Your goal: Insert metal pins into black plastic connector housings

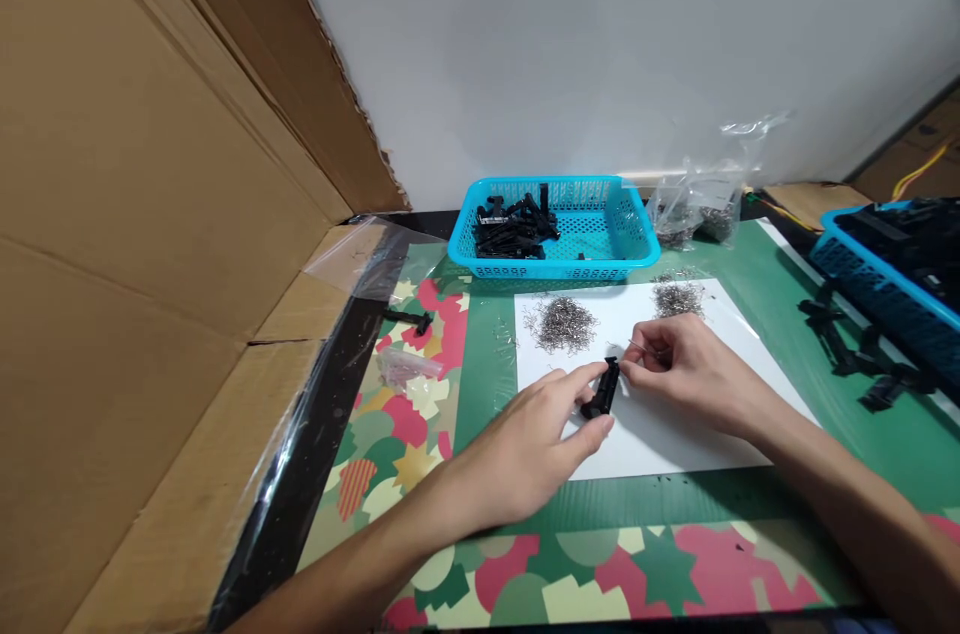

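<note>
A small black plastic part [602, 392] is held at a tilt over the white sheet [675, 444]. My left hand [551, 424] grips it between thumb and fingers. Close to its upper right end, my right hand [667, 364] is closed in a pinch, with a thin, wire-like piece showing at the fingertips; its exact kind is too small to make out. One pile of tiny metal springs or wire pieces [566, 324] lies on the sheet's left side. Behind my right hand lies a second pile of small metal pieces [678, 299].
At the back, a blue basket [555, 269] holds several black parts. Clear bags [697, 209] of metal pieces stand beside it. Loose black parts [840, 339] lie at right near another blue basket [885, 279]. A cardboard wall [150, 214] borders the left; a black part [411, 319] lies there.
</note>
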`<state>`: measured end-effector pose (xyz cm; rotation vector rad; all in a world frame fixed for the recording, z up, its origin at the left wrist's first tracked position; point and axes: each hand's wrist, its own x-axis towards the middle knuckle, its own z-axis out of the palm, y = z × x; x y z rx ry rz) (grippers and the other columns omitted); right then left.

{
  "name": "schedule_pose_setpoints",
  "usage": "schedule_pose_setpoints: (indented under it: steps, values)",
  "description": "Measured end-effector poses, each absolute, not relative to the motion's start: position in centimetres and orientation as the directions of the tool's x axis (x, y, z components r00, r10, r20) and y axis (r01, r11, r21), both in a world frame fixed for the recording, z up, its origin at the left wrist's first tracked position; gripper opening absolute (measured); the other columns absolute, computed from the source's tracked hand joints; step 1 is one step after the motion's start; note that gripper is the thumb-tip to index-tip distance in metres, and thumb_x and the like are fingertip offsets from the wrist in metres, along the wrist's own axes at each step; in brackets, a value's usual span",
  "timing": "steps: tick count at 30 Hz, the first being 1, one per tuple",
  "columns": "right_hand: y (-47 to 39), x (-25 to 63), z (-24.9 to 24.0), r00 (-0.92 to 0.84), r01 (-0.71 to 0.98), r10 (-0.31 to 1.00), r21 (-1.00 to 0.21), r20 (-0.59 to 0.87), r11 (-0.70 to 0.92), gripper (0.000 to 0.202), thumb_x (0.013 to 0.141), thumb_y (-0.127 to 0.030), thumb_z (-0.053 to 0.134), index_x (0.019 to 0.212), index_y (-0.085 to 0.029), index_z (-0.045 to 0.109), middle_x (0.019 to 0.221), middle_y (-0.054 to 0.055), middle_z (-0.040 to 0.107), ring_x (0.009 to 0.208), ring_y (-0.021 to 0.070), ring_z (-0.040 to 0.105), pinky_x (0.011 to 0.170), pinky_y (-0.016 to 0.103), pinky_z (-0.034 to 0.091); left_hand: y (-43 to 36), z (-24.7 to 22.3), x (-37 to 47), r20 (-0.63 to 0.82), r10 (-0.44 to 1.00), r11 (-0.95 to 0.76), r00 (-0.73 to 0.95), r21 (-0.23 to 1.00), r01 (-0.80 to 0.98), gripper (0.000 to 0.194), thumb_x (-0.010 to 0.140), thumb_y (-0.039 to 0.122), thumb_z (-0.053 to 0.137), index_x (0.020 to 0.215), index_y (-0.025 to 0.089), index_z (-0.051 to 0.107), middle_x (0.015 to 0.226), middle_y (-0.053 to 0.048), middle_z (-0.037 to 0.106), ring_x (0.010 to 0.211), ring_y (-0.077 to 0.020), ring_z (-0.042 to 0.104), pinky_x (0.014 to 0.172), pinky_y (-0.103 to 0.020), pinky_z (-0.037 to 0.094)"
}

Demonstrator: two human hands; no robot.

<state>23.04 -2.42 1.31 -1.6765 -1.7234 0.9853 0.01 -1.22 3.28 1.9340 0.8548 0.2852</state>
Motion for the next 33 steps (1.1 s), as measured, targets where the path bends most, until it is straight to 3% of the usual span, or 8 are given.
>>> schedule_pose_setpoints:
  steps: [7,23,33]
  values:
    - [-2.6,22.8,1.4,-0.061,0.707,0.998,-0.707,-0.033,0.019,0.022,0.081,-0.032,0.062,0.062,-0.020,0.059,0.054,-0.001,0.054,0.053,0.0133,0.045,0.055,0.029,0.032,-1.3,2.8,-0.2,-0.153,0.681,-0.251,0.717,0.870,0.424,0.045,0.101,0.032,0.064,0.145,0.023,0.061,0.117,-0.007,0.073,0.099,-0.0227,0.065,0.094,-0.036,0.049]
    - [-2.9,22.8,1.2,-0.069,0.694,0.997,-0.717,0.034,0.073,0.035,0.087,-0.035,0.062,0.057,-0.021,0.053,0.051,-0.002,0.048,0.051,0.0124,0.039,0.052,0.030,0.027,-1.2,2.8,-0.1,-0.163,0.676,-0.223,0.719,0.885,0.410,0.044,0.101,0.033,0.063,0.143,0.020,0.064,0.108,-0.006,0.075,0.090,-0.0211,0.064,0.085,-0.033,0.048]
    - [-3.0,22.7,1.2,-0.129,0.700,0.991,-0.706,0.020,0.105,0.031,0.091,-0.031,0.059,0.062,-0.020,0.058,0.053,-0.003,0.048,0.053,0.0124,0.038,0.054,0.030,0.026,-0.5,3.9,-0.1,-0.203,0.588,-0.141,0.783,0.928,0.346,0.022,0.102,0.021,0.053,0.114,0.019,0.070,0.091,-0.002,0.069,0.082,-0.0180,0.062,0.071,-0.027,0.043]
